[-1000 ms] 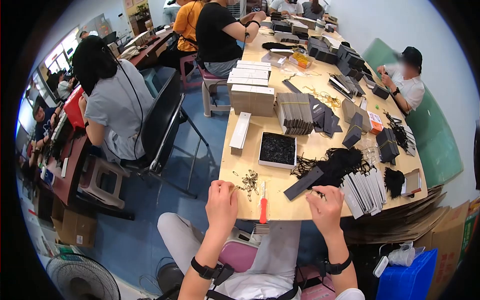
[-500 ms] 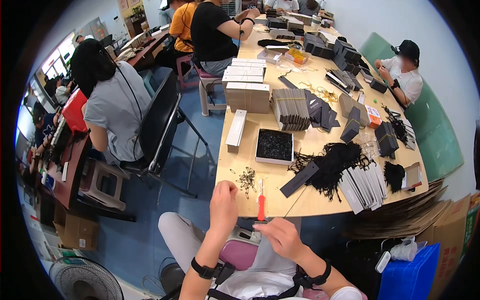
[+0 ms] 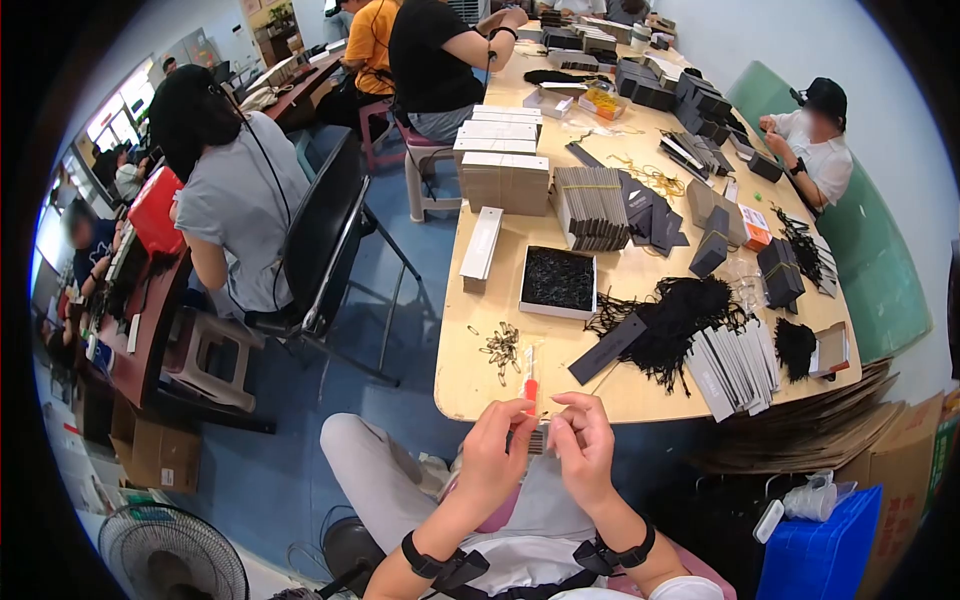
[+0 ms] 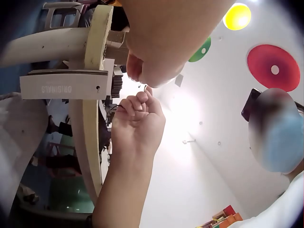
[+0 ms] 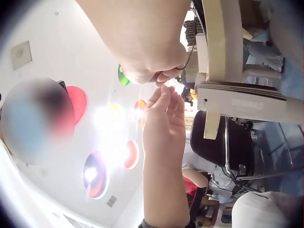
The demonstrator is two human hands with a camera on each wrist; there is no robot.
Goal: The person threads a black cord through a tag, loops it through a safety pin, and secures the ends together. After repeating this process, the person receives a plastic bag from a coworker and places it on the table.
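Both hands meet fingertip to fingertip over the lap at the table's front edge. My left hand [image 3: 495,450], thumb and fingers together, pinches a small dark safety pin [image 4: 145,88], mostly hidden by the fingers. In my right hand [image 3: 585,450] a thin black cord [image 5: 191,53] is held between curled fingers and trails off behind them. Just beyond the hands lies a red-handled tool [image 3: 531,388], beside a loose pile of small safety pins [image 3: 502,350]. Below the hands stands a stack of printed hang tags [image 5: 247,102], largely covered in the head view.
Ahead, an open box of small black pieces [image 3: 560,282] sits on the table [image 3: 460,385]. To the right lie a heap of black cords [image 3: 690,310], a dark tag [image 3: 607,350] and fanned pale tags [image 3: 735,370]. Bundled tag stacks [image 3: 505,185] stand farther back. Other people sit around.
My right hand has come from the black cords at the right to the middle, bringing a cord. My left hand has moved right and down from beside the pin pile to meet it.
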